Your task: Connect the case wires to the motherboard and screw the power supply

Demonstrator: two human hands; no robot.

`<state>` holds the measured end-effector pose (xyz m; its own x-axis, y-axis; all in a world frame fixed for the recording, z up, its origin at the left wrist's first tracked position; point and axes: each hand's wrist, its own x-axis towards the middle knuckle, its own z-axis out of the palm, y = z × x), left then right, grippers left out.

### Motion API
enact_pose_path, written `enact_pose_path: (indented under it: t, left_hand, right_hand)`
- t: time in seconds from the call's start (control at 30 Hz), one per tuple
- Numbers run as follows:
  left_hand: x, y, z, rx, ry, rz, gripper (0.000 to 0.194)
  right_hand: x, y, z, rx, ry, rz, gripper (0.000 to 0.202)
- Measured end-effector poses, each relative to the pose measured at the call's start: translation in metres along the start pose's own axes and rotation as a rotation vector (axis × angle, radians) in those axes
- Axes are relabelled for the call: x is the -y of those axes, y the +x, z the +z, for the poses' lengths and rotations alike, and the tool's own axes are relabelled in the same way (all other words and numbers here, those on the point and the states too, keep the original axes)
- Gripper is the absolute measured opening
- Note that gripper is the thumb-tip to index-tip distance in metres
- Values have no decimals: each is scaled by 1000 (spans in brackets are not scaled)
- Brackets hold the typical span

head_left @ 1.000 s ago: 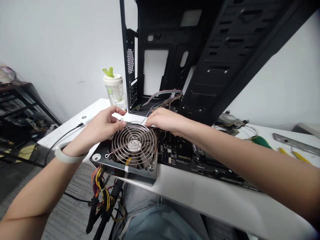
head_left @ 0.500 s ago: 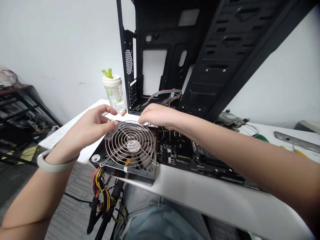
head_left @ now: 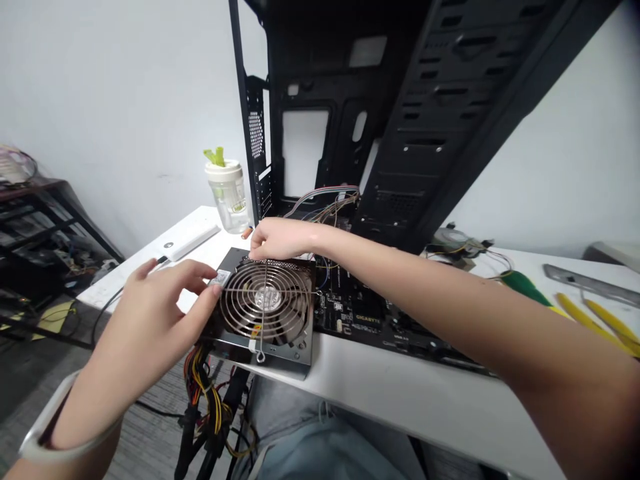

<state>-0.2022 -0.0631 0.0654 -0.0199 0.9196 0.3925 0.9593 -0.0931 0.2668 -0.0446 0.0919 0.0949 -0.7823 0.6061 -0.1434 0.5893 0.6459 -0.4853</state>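
Wire fan guard [head_left: 265, 291], round, ringed, lying over the fan [head_left: 295, 313] on the upper face of a dark power supply unit [head_left: 290, 353]; loops show at its left, near and right sides
Left grip [head_left: 155, 303]: bare hand at the guard's left loop, thumb at the wire, forefinger slightly apart from it, spread narrow
Right grip [head_left: 275, 239]: bare hand at the guard's far side, fingertips bunched and turned down; whether they pinch the wire, cannot tell
Edges: unit's near side at the front edge of the white counter [head_left: 390, 383]; coloured cable bundle [head_left: 215, 400] hanging below that edge; motherboard [head_left: 367, 319] just beside the unit on the right, under the right forearm
Open room: a bare strip of counter before the motherboard, another patch left of the unit
Surface: black computer case [head_left: 415, 133] upright behind; lidded cup [head_left: 230, 200] by its left edge; small orange cylinder [head_left: 247, 233] at the cup's foot; white slab-shaped device [head_left: 193, 241] with black cord; yellow-handled tool [head_left: 580, 320] and metal strip [head_left: 590, 283] far right
Room: pale wall [head_left: 125, 87]; dark rack [head_left: 30, 200] left; grey floor [head_left: 150, 440] below
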Motion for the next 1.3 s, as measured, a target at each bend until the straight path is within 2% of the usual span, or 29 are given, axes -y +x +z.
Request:
enact_pose_path:
  t: [0.07, 0.13, 0.2, 0.27, 0.33, 0.4, 0.47, 0.53, 0.6, 0.7, 0.83, 1.03, 1.2, 1.3]
  left_hand:
    - [5, -5, 2, -56, 76, 18, 27]
    - [11, -10, 5, -116, 98, 34, 23]
    - [16, -16, 9, -230, 73, 71, 18]
    - [19, -26, 11, -365, 13, 98, 14]
    - [20, -39, 14, -448, -73, 101, 16]
    - [20, -53, 19, -448, -138, 118, 19]
    - [21, -64, 29, -417, -156, 190, 20]
    - [23, -69, 43, -445, -154, 227, 34]
    - [26, -69, 55, -484, -109, 269, 68]
    - [33, -62, 65, -538, 85, 294, 95]
    - [40, -53, 62, -529, 186, 197, 96]
    - [50, -38, 55, -581, 204, 83, 83]
    - [62, -17, 55, -578, 164, -43, 96]
    - [63, -9, 49, -532, 151, -150, 98]
  right_hand:
    - [1, -9, -2, -96, 21, -39, 17]
    - [1, -31, -1, -242, 110, -62, 25]
    - [1, -63, 6, -417, 230, -34, 35]
    - [-1, -102, 25, -514, 398, 54, 49]
    - [-4, -138, 53, -494, 577, 199, 63]
    - [-7, -163, 84, -380, 783, 332, 80]
    - [-8, -175, 111, -213, 965, 363, 97]
    - [-6, -176, 128, -120, 1045, 345, 111]
    - [-4, -172, 135, -90, 1082, 307, 118]
    - [1, -164, 135, -105, 1093, 212, 113]
    - [8, -152, 135, -195, 994, 107, 94]
    - [23, -110, 138, -273, 965, 105, 106]
    - [38, -69, 145, -410, 1031, 117, 108]
    - [40, -56, 152, -467, 1092, 121, 110]
